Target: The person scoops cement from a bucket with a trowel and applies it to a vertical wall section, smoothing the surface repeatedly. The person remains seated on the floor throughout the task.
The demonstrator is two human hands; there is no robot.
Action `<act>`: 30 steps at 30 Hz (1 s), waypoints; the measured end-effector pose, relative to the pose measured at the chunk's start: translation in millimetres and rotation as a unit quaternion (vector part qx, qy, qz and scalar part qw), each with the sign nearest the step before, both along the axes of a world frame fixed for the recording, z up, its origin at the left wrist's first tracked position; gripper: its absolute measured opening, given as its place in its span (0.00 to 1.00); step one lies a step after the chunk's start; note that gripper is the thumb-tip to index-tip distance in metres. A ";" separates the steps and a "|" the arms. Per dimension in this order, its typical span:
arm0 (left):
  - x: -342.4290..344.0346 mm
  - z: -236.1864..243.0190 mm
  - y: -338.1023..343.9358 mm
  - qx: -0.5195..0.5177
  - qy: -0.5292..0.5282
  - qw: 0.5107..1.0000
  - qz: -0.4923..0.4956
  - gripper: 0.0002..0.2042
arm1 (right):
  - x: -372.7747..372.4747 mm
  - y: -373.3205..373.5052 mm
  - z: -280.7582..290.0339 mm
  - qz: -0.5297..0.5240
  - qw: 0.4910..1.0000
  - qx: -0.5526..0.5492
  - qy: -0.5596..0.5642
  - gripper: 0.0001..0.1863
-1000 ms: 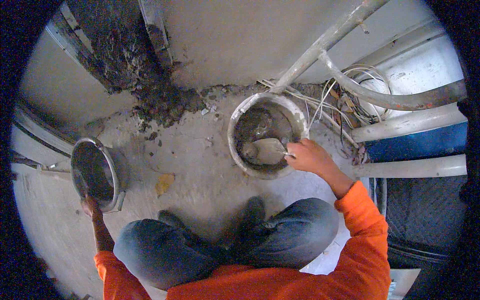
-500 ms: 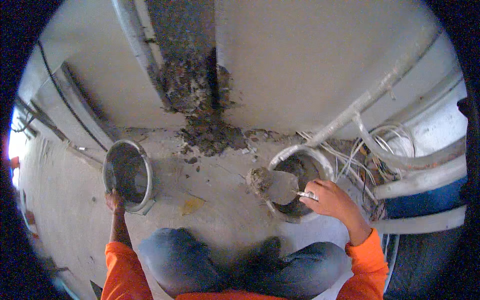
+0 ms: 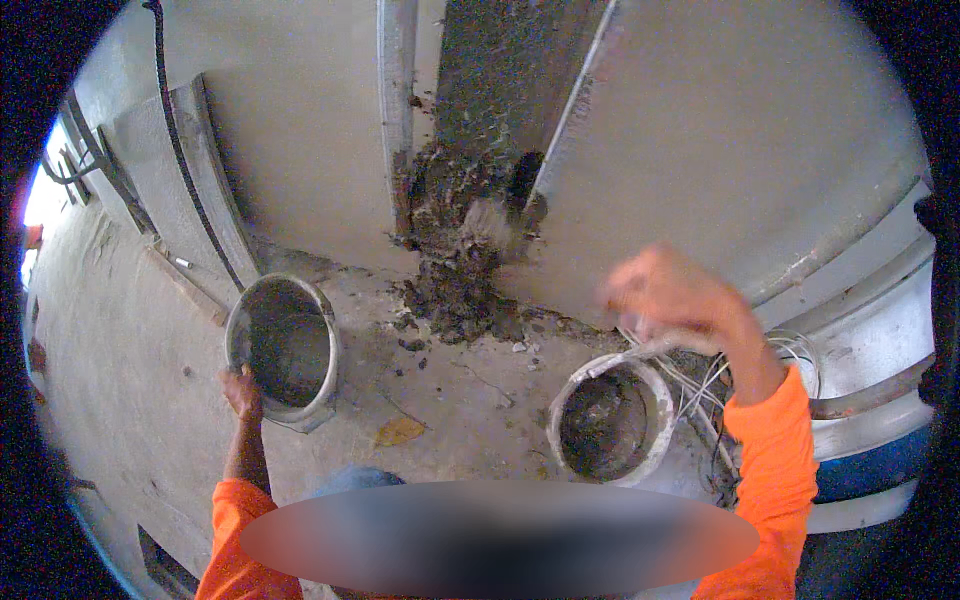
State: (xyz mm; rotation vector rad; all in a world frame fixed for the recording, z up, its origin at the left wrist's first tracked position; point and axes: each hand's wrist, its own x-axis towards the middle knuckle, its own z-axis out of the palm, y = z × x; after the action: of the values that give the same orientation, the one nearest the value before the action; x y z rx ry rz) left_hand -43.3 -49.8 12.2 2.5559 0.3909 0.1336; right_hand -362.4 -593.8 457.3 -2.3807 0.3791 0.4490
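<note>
My left hand (image 3: 241, 391) is closed on the near left rim of a bucket (image 3: 332, 350) holding dark grey contents. Raised above and behind a second bucket (image 3: 662, 440), my right hand (image 3: 665, 290) is smeared by motion, its fingers curled as round the handle of a trowel. The blade cannot be made out. In front of me a rough dark strip (image 3: 510, 70) runs up the wall between two pale upright edges. A blurred light clump of mortar (image 3: 490, 228) shows at its foot, over a heap of dark, crumbly mortar (image 3: 460, 300).
A pale pipe (image 3: 810, 265) slants along the right, with loose white cables (image 3: 700, 385) by the right bucket. A board (image 3: 215, 150) and a dark ribbed bar (image 3: 180, 150) lean at the left. A yellowish leaf-like scrap (image 3: 400, 431) lies on the floor.
My right hand has swung up and forward from over the right bucket, where it held a mortar-loaded trowel. A light blur now shows at the wall strip. My left hand stays on its bucket.
</note>
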 end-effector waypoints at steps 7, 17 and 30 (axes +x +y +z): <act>-5.8 6.5 -7.7 -0.055 -0.004 0.998 0.009 0.21 | -16.7 -7.1 29.0 -0.189 0.963 -0.049 -0.186 0.18; -7.6 11.6 -5.9 -0.018 -0.009 0.999 -0.031 0.22 | -32.2 6.1 -121.6 -0.007 0.979 -0.185 -0.087 0.18; 28.8 -31.3 46.5 0.121 -0.019 0.983 -0.138 0.32 | -236.0 -27.9 -193.1 -0.161 0.873 -0.392 0.243 0.14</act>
State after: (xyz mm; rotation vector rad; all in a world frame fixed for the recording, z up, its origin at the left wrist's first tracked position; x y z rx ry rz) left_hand -14.5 -3.3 -19.1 2.8105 0.0019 0.1346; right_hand -598.4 -621.7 264.2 -2.8451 1.3951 0.8598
